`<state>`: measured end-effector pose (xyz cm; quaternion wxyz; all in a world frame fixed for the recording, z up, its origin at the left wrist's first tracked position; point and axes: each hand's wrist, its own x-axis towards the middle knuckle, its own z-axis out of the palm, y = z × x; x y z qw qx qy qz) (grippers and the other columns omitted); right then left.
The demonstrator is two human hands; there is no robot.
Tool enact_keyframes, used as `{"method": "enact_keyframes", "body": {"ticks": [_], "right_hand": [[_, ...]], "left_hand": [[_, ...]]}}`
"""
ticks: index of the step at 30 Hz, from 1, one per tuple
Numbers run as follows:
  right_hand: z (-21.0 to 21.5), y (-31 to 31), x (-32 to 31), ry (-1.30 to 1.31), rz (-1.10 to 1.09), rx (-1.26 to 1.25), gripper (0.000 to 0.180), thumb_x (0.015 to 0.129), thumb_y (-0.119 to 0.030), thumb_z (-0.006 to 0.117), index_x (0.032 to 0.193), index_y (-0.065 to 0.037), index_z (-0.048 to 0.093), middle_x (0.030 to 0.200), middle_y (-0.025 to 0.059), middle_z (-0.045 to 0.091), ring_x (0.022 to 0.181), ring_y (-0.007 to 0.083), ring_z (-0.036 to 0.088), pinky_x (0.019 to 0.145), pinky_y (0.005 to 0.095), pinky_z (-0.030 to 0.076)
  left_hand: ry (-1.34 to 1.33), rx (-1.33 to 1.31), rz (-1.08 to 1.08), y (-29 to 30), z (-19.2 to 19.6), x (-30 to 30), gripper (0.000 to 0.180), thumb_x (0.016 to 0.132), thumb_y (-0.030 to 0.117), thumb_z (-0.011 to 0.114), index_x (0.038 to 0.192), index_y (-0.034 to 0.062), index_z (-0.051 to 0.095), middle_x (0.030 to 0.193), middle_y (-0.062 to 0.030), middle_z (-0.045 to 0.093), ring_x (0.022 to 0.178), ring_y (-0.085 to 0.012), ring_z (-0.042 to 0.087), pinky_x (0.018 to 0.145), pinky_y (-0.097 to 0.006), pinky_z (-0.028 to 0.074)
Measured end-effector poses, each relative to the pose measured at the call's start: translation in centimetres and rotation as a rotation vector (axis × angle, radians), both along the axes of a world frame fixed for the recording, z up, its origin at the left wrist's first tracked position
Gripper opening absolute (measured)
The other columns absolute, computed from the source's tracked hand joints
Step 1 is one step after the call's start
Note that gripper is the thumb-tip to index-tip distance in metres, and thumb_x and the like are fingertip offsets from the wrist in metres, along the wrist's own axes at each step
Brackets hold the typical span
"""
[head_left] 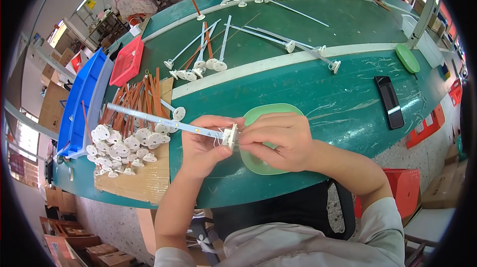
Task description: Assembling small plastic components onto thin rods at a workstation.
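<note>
Held over the green dish (258, 165): one strip (164, 120), cap end pinched in both hands.

Left hand (203, 145) closed around the strip just left of the dish, fingers (221, 151) curled tight under its near end; right hand (280, 137) above the dish, fingers (251, 140) shut on the small white cap (230, 135) and thin wires there. Judged partway through: cap seated on the strip's end but wiring apparently not finished. Left of the dish, a heap of loose white caps (124, 147) on cardboard (144, 182), too many to count, beside a bundle of brown strips (136, 100). Beyond the dish, about eight capped rods (218, 43) laid on the desk (318, 98), more stood upright farther back. Right of the dish, one black phone (390, 102).
</note>
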<state>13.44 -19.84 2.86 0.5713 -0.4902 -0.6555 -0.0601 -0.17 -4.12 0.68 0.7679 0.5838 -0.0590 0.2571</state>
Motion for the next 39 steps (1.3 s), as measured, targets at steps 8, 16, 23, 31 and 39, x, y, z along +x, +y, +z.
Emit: {"method": "enact_keyframes", "body": {"ticks": [8, 16, 23, 31, 39], "right_hand": [[-0.6, 0.3, -0.7, -0.168, -0.192, 0.185, 0.018, 0.071, 0.007, 0.072, 0.086, 0.002, 0.065, 0.079, 0.0135, 0.066, 0.063, 0.0270, 0.064, 0.055, 0.0326, 0.052], [-0.9, 0.6, -1.2, -0.146, -0.230, 0.175, 0.017, 0.072, 0.010, 0.069, 0.087, 0.003, 0.063, 0.078, 0.0140, 0.065, 0.059, 0.0271, 0.062, 0.053, 0.0324, 0.051], [-0.9, 0.8, -1.6, -0.054, -0.258, 0.194, 0.015, 0.073, 0.011, 0.067, 0.085, 0.004, 0.063, 0.077, 0.0145, 0.065, 0.058, 0.0265, 0.061, 0.052, 0.0317, 0.050], [-1.3, 1.0, -1.5, -0.057, -0.322, 0.152, 0.014, 0.073, 0.010, 0.068, 0.084, 0.003, 0.062, 0.077, 0.0130, 0.064, 0.058, 0.0268, 0.061, 0.053, 0.0318, 0.050], [-0.7, 0.3, 0.5, -0.173, -0.227, 0.066, 0.017, 0.071, 0.005, 0.073, 0.086, -0.002, 0.067, 0.082, 0.0147, 0.069, 0.067, 0.0279, 0.068, 0.057, 0.0309, 0.053]], "left_hand": [[-0.049, -0.079, -0.062, -1.3, -1.0, 0.6, 0.055, 0.082, 0.012, 0.080, 0.128, -0.0007, 0.054, 0.130, -0.0210, 0.061, 0.120, -0.0336, 0.060, 0.103, -0.050, 0.049], [0.016, -0.162, -0.052, -1.9, -1.1, 0.9, 0.055, 0.086, 0.015, 0.077, 0.132, 0.0000, 0.051, 0.135, -0.0208, 0.057, 0.123, -0.0353, 0.058, 0.100, -0.046, 0.052], [-0.044, -0.311, -0.115, -2.1, -1.3, 1.0, 0.045, 0.086, 0.010, 0.075, 0.127, 0.0011, 0.057, 0.131, -0.0198, 0.059, 0.128, -0.0346, 0.053, 0.109, -0.055, 0.041], [-0.032, -0.347, -0.099, -2.3, -1.7, 1.8, 0.042, 0.089, 0.005, 0.070, 0.128, 0.0017, 0.055, 0.133, -0.0202, 0.057, 0.127, -0.0354, 0.054, 0.108, -0.052, 0.043], [0.138, 0.120, 0.085, -1.4, 1.2, 0.7, 0.038, 0.093, 0.006, 0.065, 0.128, -0.0034, 0.055, 0.128, -0.0179, 0.061, 0.118, -0.0235, 0.060, 0.097, -0.036, 0.051]]}}
